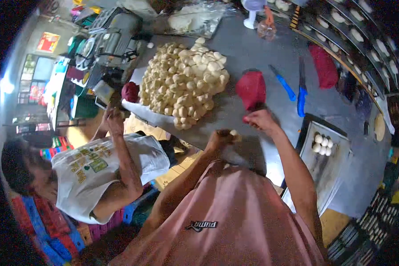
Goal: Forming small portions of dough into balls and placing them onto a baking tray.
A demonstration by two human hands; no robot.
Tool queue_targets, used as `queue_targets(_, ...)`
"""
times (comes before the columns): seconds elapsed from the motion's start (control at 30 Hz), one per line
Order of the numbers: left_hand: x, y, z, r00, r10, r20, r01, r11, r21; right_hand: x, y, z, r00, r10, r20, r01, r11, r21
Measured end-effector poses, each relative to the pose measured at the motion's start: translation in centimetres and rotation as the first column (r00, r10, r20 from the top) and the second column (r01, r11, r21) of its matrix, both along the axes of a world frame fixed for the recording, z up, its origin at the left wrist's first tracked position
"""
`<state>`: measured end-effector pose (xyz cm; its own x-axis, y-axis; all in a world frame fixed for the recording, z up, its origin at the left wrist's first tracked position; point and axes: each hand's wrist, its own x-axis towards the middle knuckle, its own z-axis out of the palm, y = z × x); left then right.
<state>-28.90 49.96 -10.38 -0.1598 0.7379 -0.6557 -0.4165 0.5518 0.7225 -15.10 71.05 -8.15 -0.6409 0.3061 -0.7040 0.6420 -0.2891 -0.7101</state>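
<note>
My left hand [219,139] is low over the table's near edge, with a small pale dough piece [234,133] at its fingertips. To its right, my right hand [262,120] pinches a small red lump [245,119]. Just beyond that hand lies a large mound of deep red paste-like filling [252,87], its near end dark. A big heap of cream-coloured dough pieces [183,83] covers the table to the left of the mound; those at its far right look flatter and paler.
Two blue-handled knives [287,88] lie right of the mound. A metal baking tray [322,173] holds several white dough balls [322,145]. Another red mass [323,66] lies farther right, by racks of trays [352,36]. At left, a co-worker in a white shirt [96,169] stands near a red ball [130,92].
</note>
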Motion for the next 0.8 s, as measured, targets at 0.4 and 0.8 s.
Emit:
queue_targets(0.4, -1.3, 6.3, -4.8, 0.946, 0.030, 0.324, -0.087, 0.983, 0.164, 1.8, -9.8, 0.5, 0.923, -0.344, -0.172, 0.350, 0.563, 0.748)
queue_targets(0.8, 1.1, 9.5, -2.0, 0.849, -0.444, -0.287, 0.521, 0.794, 0.312, 5.1, -7.2, 0.7, 0.690, -0.655, -0.309, 0.692, 0.722, 0.016)
